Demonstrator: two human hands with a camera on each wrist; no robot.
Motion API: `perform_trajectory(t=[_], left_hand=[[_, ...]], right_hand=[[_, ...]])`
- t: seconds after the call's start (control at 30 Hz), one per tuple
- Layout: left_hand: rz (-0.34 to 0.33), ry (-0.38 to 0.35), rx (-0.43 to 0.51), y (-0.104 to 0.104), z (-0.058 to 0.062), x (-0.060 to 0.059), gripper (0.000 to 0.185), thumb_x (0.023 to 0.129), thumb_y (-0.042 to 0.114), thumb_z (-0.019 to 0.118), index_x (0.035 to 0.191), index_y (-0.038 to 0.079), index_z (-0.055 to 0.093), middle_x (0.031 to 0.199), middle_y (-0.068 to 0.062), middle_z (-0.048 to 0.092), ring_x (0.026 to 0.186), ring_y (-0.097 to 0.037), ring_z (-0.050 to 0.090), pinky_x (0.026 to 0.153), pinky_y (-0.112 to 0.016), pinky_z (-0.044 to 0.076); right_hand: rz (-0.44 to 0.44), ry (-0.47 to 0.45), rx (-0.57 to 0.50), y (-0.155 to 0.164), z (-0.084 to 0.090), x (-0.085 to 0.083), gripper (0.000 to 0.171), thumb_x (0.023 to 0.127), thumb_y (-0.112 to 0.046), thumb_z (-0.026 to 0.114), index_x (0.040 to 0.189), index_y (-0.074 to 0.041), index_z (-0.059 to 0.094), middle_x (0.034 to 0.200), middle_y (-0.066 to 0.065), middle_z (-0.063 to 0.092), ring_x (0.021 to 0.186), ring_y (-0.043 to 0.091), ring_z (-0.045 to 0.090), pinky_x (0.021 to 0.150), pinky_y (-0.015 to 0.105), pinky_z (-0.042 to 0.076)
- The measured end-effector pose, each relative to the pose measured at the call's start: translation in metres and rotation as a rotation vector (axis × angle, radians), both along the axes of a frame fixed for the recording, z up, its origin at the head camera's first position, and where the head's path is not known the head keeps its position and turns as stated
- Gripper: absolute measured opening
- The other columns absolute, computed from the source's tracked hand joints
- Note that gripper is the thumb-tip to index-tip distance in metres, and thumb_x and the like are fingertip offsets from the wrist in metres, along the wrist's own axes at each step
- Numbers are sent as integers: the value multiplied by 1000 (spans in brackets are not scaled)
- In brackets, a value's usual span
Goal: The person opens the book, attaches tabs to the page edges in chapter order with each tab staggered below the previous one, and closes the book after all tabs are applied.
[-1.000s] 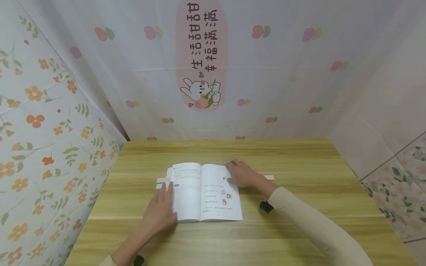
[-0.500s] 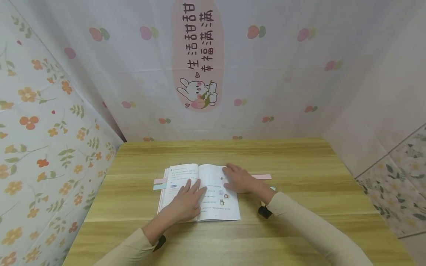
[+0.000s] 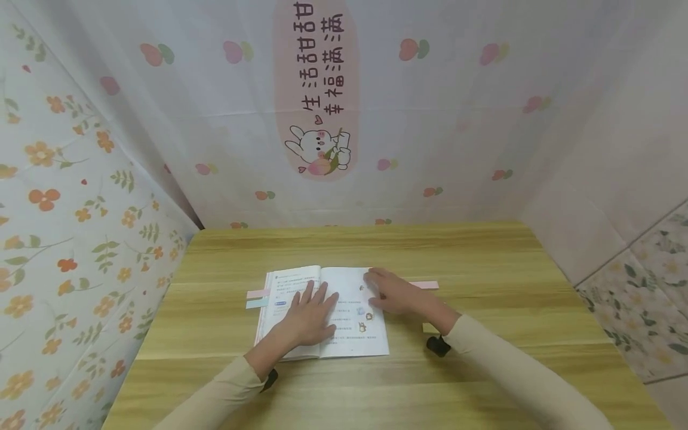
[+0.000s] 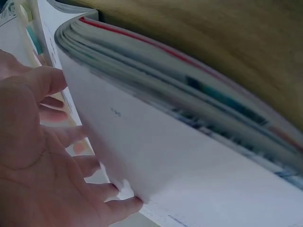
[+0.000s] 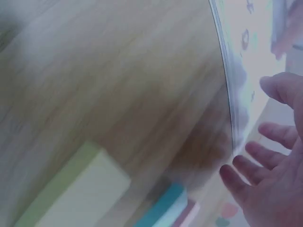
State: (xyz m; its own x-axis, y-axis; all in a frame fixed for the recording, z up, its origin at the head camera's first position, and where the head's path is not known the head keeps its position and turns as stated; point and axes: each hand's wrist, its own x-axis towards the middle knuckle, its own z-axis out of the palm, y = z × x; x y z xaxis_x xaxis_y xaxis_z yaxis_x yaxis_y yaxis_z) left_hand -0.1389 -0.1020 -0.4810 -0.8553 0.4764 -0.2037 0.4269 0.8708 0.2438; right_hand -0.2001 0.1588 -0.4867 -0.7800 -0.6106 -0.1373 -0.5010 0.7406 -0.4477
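An open book lies on the wooden table with printed text and small cartoon pictures on its pages. My left hand rests over the inner fold, its fingers spread and fairly straight across both pages. In the left wrist view, the fingertips of the left hand touch the page beside the curved fold. At the upper outer edge of the right page is my right hand, fingers loosely bent. The right wrist view has the right hand with its fingers apart, holding nothing visible.
Pink and blue tabs stick out from the book's left edge. Right of the book lie a pink strip, a yellow pad and a blue pad. A patterned curtain hangs behind the table.
My left hand has moved right from the left page's outer edge to the fold. The right hand stays by the right page with a slight shift. The head view has turned slightly.
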Motion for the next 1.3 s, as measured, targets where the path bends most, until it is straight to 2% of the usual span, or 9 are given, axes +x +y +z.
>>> perform_trajectory(t=[0.2,0.37,0.5,0.7,0.9,1.3], left_hand=[[-19,32,37,-4,-6,3,67,97,38,63,155,11,42,162,-21,25,148,-48,15,112,-67,21],[-24,52,63,-7,-11,2,67,97,38,63,155,11,42,163,-21,24,148,-48,13,112,-67,20],[-22,46,73,-7,-14,2,68,97,39,63,155,12,42,163,-21,24,148,-48,12,112,-68,20],[-10,49,77,-7,-12,2,68,96,39,65,155,13,43,163,-20,25,148,-48,13,112,-67,21],[-13,46,92,-8,-12,1,69,96,40,65,155,12,43,163,-21,25,148,-48,13,112,-68,19],[-5,43,62,-8,-5,2,70,95,40,66,155,13,42,162,-19,27,149,-46,15,113,-65,22]], right_hand=[[-15,39,-103,25,6,4,53,101,-15,64,145,6,45,147,26,45,137,41,41,111,53,35],[-13,84,-121,42,9,9,51,101,-16,64,143,7,47,144,26,48,135,42,44,110,54,36],[5,108,-153,55,9,12,48,100,-12,65,140,9,51,142,26,50,130,42,48,104,54,42],[-31,115,-209,71,12,15,38,101,-9,63,135,6,57,137,21,55,124,40,55,97,53,49],[-2,182,-206,86,16,19,30,99,-6,65,126,6,62,126,20,61,116,39,58,93,55,50],[-34,195,-139,126,20,41,26,96,-6,69,120,5,65,115,14,63,102,32,64,84,49,54]])
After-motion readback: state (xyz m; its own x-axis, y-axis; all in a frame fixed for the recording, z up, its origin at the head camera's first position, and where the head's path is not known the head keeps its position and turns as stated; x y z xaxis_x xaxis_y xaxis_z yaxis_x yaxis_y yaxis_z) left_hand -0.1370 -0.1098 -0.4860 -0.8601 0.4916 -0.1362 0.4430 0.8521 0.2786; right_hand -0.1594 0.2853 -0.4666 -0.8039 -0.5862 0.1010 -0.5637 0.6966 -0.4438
